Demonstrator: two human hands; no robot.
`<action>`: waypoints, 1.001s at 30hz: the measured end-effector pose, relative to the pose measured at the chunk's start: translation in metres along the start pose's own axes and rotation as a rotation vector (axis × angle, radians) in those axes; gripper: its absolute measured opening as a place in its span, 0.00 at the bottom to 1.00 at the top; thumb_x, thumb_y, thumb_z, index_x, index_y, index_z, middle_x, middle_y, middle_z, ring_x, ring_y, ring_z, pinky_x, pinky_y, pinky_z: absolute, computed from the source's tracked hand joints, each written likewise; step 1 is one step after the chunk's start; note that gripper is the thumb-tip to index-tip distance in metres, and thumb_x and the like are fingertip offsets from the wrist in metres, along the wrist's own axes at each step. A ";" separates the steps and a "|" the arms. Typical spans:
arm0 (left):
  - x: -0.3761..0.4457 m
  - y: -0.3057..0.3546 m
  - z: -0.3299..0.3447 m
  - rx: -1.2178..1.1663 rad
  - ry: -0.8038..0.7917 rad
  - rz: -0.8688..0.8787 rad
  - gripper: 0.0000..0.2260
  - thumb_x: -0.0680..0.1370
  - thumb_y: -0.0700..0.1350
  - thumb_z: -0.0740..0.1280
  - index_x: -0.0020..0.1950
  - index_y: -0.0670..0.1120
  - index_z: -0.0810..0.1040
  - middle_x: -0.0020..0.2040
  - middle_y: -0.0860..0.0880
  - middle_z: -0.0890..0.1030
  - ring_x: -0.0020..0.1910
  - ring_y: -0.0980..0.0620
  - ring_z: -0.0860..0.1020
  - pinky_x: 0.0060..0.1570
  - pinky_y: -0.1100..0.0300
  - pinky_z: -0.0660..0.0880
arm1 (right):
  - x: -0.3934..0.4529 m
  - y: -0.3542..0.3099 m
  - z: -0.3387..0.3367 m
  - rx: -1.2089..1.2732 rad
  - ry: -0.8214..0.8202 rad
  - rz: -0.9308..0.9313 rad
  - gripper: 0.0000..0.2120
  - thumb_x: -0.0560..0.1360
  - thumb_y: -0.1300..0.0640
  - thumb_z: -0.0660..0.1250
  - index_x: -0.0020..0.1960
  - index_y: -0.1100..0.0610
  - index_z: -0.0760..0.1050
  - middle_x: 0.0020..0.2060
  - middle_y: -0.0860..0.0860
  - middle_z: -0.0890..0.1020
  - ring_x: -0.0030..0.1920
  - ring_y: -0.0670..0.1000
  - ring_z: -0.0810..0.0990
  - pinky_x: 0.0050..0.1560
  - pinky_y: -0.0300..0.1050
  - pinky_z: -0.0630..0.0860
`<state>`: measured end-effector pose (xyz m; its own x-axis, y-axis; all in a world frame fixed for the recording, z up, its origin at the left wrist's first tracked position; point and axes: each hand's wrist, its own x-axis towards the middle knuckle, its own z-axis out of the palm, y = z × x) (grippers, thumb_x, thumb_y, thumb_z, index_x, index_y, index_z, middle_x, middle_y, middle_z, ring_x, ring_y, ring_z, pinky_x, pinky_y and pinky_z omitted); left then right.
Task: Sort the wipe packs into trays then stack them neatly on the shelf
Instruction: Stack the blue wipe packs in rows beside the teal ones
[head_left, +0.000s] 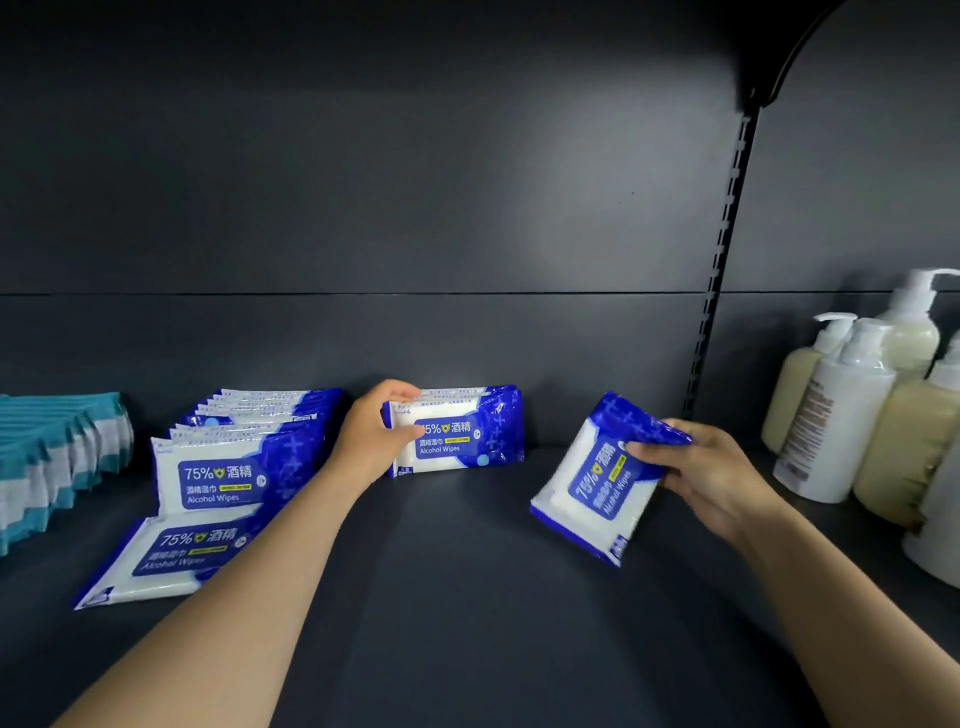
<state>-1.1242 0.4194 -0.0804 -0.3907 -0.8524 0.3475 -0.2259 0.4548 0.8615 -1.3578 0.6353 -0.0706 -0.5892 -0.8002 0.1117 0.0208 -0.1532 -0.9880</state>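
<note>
On the dark shelf (457, 597), bare board runs wide between the two arms, from the front edge back to the rear wall (415, 208). At the middle back, a short row of upright wipe packs (467, 434) stands against that wall, and the left hand (376, 428) pinches its left end, thumb across the front pack and fingers over the top edge. To the left stands a longer leaning row of packs (244, 447), just beside the left forearm, with one flat pack (166, 561) lying in front of it near the shelf's front edge. Further left, at the frame's edge, sits a fanned row of teal and white packets (57, 457).

The right hand (696, 478) grips a single tilted pack (608, 478) by its blue end, fingers curled round it, above the shelf; it is apart from the middle row, with bare board between them.

At the right, past the slotted upright (722, 270), pump bottles (852, 400) crowd the shelf near the right wrist.

The packs read "75%", "酒精", "酒精湿巾" and "Alcohol Wipes" on blue and white wrappers. The bottle labels are too blurred to read.
</note>
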 end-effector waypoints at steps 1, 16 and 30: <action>0.001 -0.001 0.001 0.009 0.018 0.010 0.16 0.72 0.34 0.72 0.51 0.52 0.74 0.56 0.51 0.75 0.54 0.51 0.78 0.47 0.51 0.80 | 0.001 0.003 0.003 0.054 0.046 -0.007 0.04 0.71 0.70 0.69 0.43 0.63 0.77 0.37 0.55 0.85 0.38 0.52 0.83 0.39 0.41 0.82; -0.014 -0.003 0.006 0.164 0.184 -0.015 0.29 0.68 0.36 0.76 0.66 0.42 0.68 0.59 0.44 0.75 0.52 0.50 0.75 0.46 0.61 0.71 | 0.002 0.005 -0.001 0.012 0.126 -0.093 0.16 0.67 0.76 0.70 0.39 0.59 0.68 0.36 0.56 0.81 0.35 0.51 0.81 0.36 0.37 0.80; -0.030 -0.001 0.003 0.034 0.099 -0.143 0.23 0.72 0.32 0.69 0.67 0.41 0.71 0.61 0.43 0.77 0.57 0.49 0.76 0.51 0.62 0.72 | -0.007 0.021 0.010 -0.200 0.143 -0.098 0.17 0.66 0.75 0.72 0.46 0.57 0.78 0.42 0.53 0.84 0.40 0.50 0.83 0.38 0.37 0.81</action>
<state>-1.1150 0.4450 -0.0926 -0.2628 -0.9296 0.2583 -0.3035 0.3338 0.8924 -1.3448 0.6322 -0.0916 -0.6889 -0.6951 0.2054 -0.1933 -0.0969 -0.9763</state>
